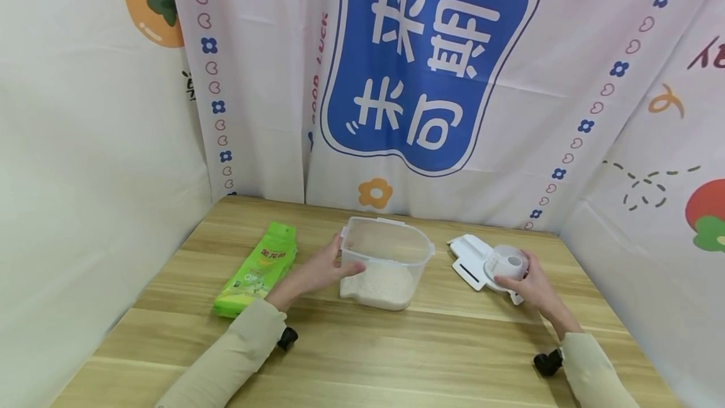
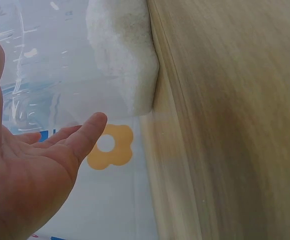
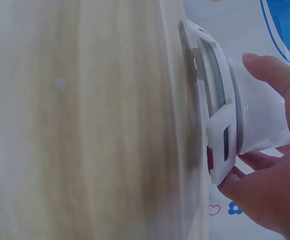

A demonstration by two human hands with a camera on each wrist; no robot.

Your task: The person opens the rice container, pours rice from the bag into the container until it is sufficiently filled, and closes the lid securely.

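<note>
A clear plastic container (image 1: 378, 241) stands on the wooden table, its lower part filled with white, rice-like grains (image 1: 379, 283). My left hand (image 1: 325, 264) is at its left side, thumb across the front wall and the other fingers by the left rear. In the left wrist view this hand (image 2: 40, 160) has its fingers stretched out along the clear wall. To the right, my right hand (image 1: 535, 285) grips a white lid (image 1: 472, 257) by the round translucent cup (image 1: 504, 263) on top. Thumb and fingers lie on opposite sides of that cup in the right wrist view.
A green bag (image 1: 257, 272) lies left of the container, close to my left forearm. Printed cloth (image 1: 266, 112) hangs along the table's back edge and at both sides. The wooden tabletop (image 1: 396, 357) extends in front of the container.
</note>
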